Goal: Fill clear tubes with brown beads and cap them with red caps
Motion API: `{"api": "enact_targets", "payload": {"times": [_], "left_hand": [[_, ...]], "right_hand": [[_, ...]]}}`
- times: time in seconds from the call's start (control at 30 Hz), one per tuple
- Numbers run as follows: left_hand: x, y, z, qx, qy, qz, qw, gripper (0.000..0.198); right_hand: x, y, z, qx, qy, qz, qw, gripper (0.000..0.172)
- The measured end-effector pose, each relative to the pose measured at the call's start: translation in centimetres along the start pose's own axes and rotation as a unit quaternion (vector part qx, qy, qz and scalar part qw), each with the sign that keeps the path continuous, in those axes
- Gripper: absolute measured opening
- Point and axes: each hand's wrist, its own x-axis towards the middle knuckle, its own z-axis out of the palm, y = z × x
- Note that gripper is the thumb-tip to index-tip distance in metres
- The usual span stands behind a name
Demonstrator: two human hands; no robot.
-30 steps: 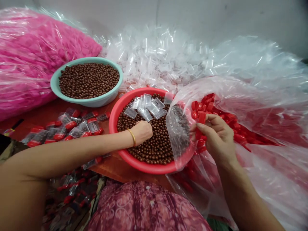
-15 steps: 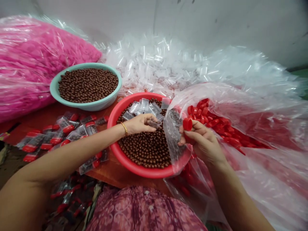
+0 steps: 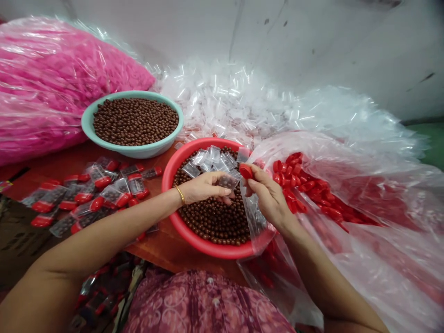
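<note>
My left hand (image 3: pixel 210 187) is closed around a small clear plastic container (image 3: pixel 229 181), held tilted above the red basin (image 3: pixel 169 185). Brown balls seem to show through its wall. Between thumb and fingers, my right hand (image 3: pixel 265 189) pinches a red cap (image 3: pixel 246 170). The cap is close to the container's right end but apart from it. Beneath both hands, the basin holds many brown balls (image 3: pixel 215 226), with several empty clear containers (image 3: pixel 208 159) lying on top at the back. A flap of clear plastic bag hangs over the basin's right side.
Red caps (image 3: pixel 308 185) fill an open plastic bag at the right. Capped containers (image 3: pixel 100 185) lie in a pile on the left. Behind stand a pale green basin (image 3: pixel 88 125) of brown balls, a pink-filled bag (image 3: pixel 62 78) and a heap of clear containers (image 3: pixel 225 97).
My right hand has moved left with the red cap, from beside the bag to near the container. My left hand has turned the container so its end faces the cap. The view has shifted slightly.
</note>
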Motion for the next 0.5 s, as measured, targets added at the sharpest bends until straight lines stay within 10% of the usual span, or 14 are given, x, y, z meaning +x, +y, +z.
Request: {"api": "enact_targets", "payload": {"times": [0.33,0.5], "left_hand": [[0.2,0.1,-1.6,-0.135,0.0,0.026,0.99,0.031],[0.5,0.2,-2.4,-0.211,0.081,0.09,0.97,0.043]], "right_hand": [[1.8,0.2,0.0,-0.175,-0.026,-0.012,0.984,0.031],[1.4,-0.5,1.7,-0.537,-0.296,0.015,0.79,0.026]]}}
